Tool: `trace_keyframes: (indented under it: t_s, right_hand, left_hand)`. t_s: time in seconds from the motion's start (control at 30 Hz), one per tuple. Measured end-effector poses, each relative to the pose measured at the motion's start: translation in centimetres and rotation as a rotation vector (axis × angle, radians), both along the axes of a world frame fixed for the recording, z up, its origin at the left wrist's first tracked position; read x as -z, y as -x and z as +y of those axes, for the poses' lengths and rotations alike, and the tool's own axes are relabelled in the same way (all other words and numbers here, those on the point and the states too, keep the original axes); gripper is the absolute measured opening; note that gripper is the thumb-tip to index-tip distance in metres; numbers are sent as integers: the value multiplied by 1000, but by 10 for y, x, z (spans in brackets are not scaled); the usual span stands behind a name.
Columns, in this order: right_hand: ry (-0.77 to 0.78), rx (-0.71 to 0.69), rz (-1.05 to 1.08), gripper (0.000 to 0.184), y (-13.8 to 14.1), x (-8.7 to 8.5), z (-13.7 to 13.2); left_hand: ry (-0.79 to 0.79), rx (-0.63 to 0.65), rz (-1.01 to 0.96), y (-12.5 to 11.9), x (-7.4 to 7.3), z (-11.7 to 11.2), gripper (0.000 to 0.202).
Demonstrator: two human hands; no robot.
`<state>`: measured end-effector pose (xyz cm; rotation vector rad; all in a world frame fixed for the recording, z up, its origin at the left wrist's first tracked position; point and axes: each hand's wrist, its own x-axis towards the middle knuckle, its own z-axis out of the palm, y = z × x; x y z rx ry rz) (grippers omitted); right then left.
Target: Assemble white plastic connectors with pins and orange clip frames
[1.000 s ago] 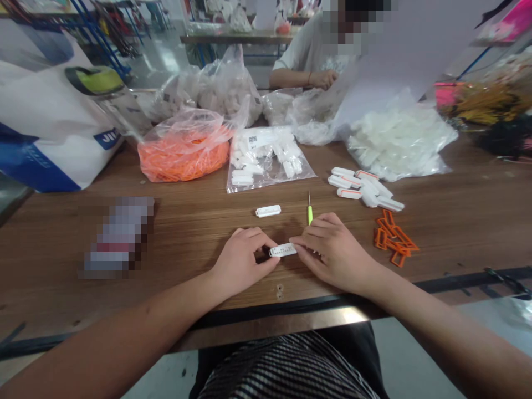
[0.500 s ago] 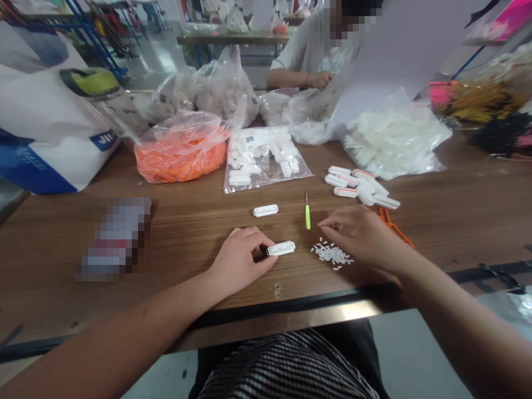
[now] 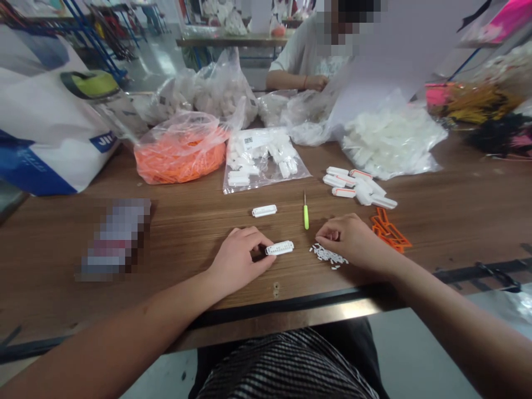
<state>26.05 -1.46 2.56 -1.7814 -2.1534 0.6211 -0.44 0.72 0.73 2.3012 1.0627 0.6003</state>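
Observation:
My left hand (image 3: 239, 259) rests on the wooden table (image 3: 187, 233) near its front edge, its thumb and fingers pinched on the end of a small white plastic housing (image 3: 280, 247) that lies flat. My right hand (image 3: 353, 240) is curled over a little pile of tiny white pins (image 3: 328, 255), fingertips pressed together at the pile's top edge; whether a pin is between them is hidden. A second white housing (image 3: 264, 210) lies just beyond, and a green-handled pick (image 3: 306, 214) lies between the two hands.
Several orange frames (image 3: 388, 231) lie right of my right hand, with finished white pieces (image 3: 357, 186) behind them. Bags of orange parts (image 3: 180, 151) and white parts (image 3: 261, 158) (image 3: 390, 141) stand farther back. A person (image 3: 316, 52) sits opposite. A large white bag (image 3: 45, 116) stands left.
My right hand left the housing, swung right to uncover the pin pile, and has come back down onto the pile. My left hand kept its hold on the housing.

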Motion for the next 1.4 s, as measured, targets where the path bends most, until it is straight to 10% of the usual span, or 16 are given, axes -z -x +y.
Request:
trace_keyframes:
  t_s: [0.23, 0.63, 0.9, 1.23, 1.4]
  right_hand:
    - [-105, -41, 297, 15, 28, -13, -3]
    - [-266, -299, 141, 15, 49, -1, 0]
    - [-673, -445, -232, 27, 60, 1, -19]
    - [-91, -73, -71, 22, -18, -11, -5]
    - [15, 22, -118, 26, -13, -2, -10]
  left_hand:
    - [12, -3, -5, -1, 0, -1, 5]
    - [6, 11, -19, -1, 2, -1, 6]
    - [3, -2, -15, -1, 3, -2, 5]
    - [9, -6, -12, 0, 3, 0, 5]
    - [-6, 1, -15, 0, 2, 0, 5]
